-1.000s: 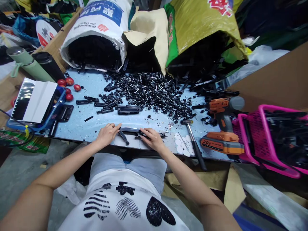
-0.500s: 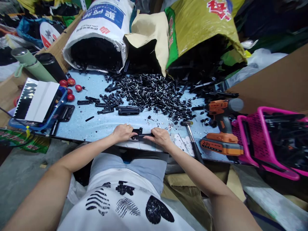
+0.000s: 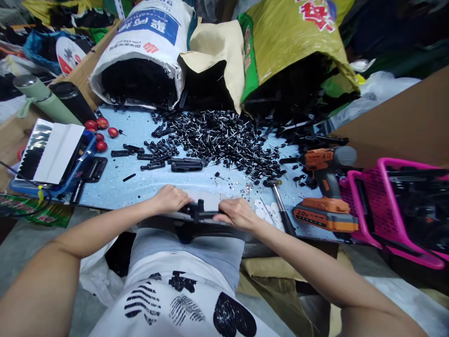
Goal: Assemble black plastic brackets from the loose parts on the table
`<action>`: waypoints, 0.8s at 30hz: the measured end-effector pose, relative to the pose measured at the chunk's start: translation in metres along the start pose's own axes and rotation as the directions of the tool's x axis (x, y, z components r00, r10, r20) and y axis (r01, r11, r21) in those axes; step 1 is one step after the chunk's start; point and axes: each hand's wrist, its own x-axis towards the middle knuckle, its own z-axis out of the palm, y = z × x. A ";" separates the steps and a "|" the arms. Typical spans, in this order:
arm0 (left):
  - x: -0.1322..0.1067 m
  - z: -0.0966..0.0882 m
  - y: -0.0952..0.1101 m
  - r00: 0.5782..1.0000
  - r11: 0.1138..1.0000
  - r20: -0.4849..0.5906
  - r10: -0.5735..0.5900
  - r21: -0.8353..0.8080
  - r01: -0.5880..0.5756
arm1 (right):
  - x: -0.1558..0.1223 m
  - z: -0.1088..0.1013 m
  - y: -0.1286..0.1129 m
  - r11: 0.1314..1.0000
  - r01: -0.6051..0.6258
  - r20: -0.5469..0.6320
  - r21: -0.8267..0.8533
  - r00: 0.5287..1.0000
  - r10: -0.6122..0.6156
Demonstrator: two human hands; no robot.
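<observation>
Between my two hands is a black plastic part (image 3: 199,213) with a short upright piece near its middle, held just over the table's front edge. The fingers of my left hand (image 3: 170,199) close round its left end. My right hand (image 3: 238,214) grips its right end, thumb underneath. Motion blurs the part, so its exact kind does not show. Beyond my hands lie several black jointed plastic parts (image 3: 187,164) and a big heap of small black-headed pins (image 3: 224,138). A hammer (image 3: 279,201) rests to the right of my right hand.
An orange cordless drill (image 3: 326,187) stands at the right, before a pink basket (image 3: 379,196) of black parts. Behind the heap lie a white sack (image 3: 140,42) and a yellow sack (image 3: 287,37), mouths open. A blue tray (image 3: 75,168), small red fruits (image 3: 101,146) and a green flask (image 3: 49,98) are left.
Both hands have come slightly down toward my body with the black part, past the table's front edge. The part has turned, so its upright piece now stands higher.
</observation>
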 end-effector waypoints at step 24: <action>0.039 0.057 -0.032 0.967 0.940 -0.188 -0.171 0.264 0.217 | 0.151 0.016 0.155 0.929 -0.308 -0.579 0.205 0.727 0.368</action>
